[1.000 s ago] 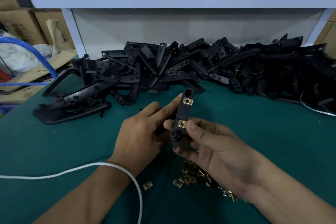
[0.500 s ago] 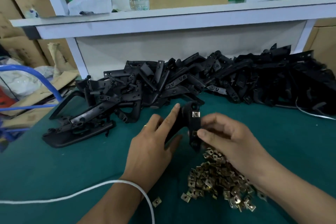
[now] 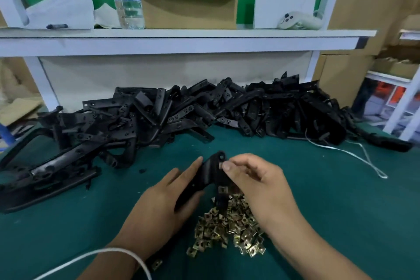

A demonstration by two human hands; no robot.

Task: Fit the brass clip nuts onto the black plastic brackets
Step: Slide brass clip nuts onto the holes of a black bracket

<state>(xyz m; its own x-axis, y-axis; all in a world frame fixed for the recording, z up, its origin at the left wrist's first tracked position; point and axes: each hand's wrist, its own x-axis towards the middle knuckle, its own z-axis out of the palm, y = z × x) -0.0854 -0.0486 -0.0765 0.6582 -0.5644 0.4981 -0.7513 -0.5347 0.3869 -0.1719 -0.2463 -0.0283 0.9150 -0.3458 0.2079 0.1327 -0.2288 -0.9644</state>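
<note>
Over the green felt table (image 3: 329, 200), the left hand (image 3: 159, 207) grips an angular matte black plastic bracket (image 3: 208, 176); the right hand (image 3: 256, 179) pinches its upper end by a fitted brass clip nut (image 3: 223, 189). Square, glinting loose clip nuts (image 3: 229, 227) are heaped just beneath.

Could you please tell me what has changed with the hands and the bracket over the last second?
The bracket has been lowered toward the heap of clip nuts and tilted. The right hand shifted from its lower clip to pinch at the upper clip. The left hand still holds the bracket; the pile of brackets is unchanged.
</note>
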